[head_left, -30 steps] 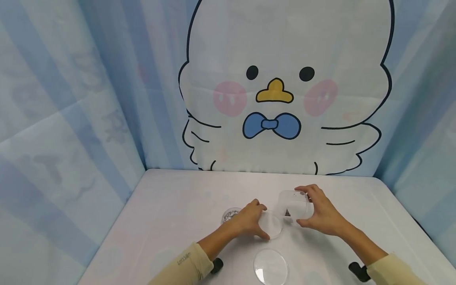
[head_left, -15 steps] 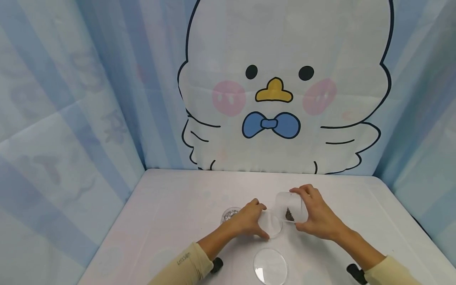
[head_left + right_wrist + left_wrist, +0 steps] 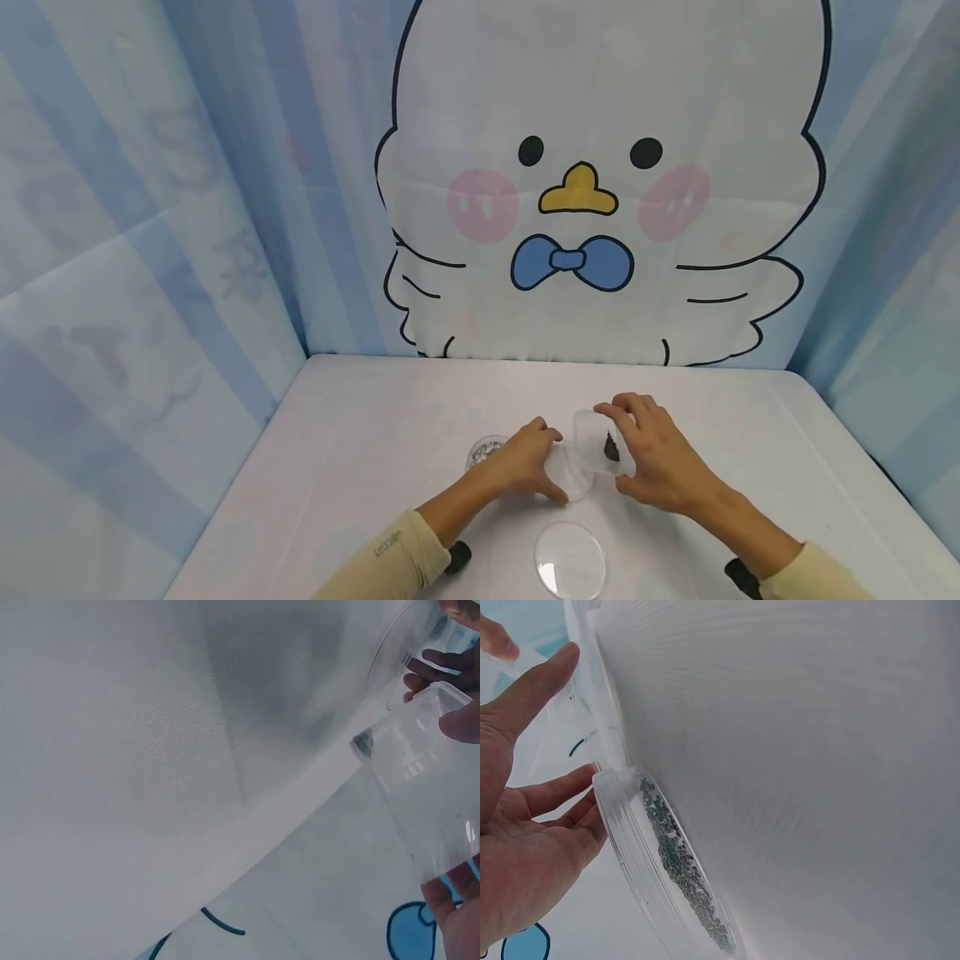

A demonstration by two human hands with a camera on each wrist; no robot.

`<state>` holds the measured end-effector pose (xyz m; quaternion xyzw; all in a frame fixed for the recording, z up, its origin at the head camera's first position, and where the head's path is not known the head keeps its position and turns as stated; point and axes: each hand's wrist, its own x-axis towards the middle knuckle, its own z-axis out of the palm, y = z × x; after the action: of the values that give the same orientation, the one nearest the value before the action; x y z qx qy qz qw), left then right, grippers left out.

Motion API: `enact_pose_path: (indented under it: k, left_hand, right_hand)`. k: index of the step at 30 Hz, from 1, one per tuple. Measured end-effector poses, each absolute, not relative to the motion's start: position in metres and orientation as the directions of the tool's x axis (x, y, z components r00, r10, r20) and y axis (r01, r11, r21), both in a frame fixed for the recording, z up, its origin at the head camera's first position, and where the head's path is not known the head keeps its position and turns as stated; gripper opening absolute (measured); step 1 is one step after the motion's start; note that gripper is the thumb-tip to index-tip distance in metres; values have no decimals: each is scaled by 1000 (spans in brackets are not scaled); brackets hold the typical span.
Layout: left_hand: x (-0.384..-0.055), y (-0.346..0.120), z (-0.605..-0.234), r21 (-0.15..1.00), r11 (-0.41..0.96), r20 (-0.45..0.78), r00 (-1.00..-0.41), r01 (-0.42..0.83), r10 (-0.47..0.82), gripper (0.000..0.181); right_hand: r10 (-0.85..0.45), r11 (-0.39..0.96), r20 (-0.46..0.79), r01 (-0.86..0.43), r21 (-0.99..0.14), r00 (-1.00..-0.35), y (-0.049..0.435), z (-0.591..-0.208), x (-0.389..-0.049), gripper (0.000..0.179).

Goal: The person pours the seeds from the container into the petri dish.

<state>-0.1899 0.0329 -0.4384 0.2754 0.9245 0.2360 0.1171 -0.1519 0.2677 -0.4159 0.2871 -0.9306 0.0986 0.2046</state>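
My right hand (image 3: 660,457) grips a clear square plastic container (image 3: 588,433) by its sides and holds it tilted. Dark small grains (image 3: 611,448) lie gathered inside, towards one corner. Just left of it, my left hand (image 3: 525,463) holds a clear round dish (image 3: 576,482) on the table, thumb and fingers at its rim. A second round dish (image 3: 480,450), partly hidden behind the left wrist, has many small grey grains in it; the left wrist view shows these grains (image 3: 679,859) close up. In the right wrist view the container (image 3: 427,787) is see-through.
A clear round lid or disc (image 3: 570,560) lies flat near the front of the white table (image 3: 375,417). Dark objects (image 3: 457,557) show beside the sleeves. A curtain with a cartoon bird (image 3: 577,317) hangs behind the table's far edge.
The right hand has moved left and tilted the container further towards the round dish. The dark grains have shifted inside the container. My left hand stays in place.
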Motion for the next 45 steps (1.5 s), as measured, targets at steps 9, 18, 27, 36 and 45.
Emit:
enact_pose_path:
  k: [9, 18, 27, 36, 45]
  left_hand:
    - [-188, 31, -432, 501, 736, -85, -821, 454, 564, 82]
    - [-190, 32, -439, 515, 731, -86, -822, 447, 563, 83]
    - [-189, 32, -439, 519, 731, -91, -822, 442, 562, 84]
    - [-191, 32, -440, 503, 731, -71, -820, 461, 567, 84]
    - [-190, 31, -441, 497, 733, -61, -824, 464, 563, 84]
  right_hand:
    - [-554, 804, 460, -589, 79, -694, 257, -413, -152, 94]
    - [-620, 762, 475, -625, 172, -625, 253, -413, -150, 95]
    - [-645, 742, 485, -636, 211, -591, 251, -414, -152, 89]
    - [-662, 738, 453, -627, 250, -598, 247, -412, -151, 93]
    - [-692, 716, 427, -628, 305, -582, 240, -415, -149, 90]
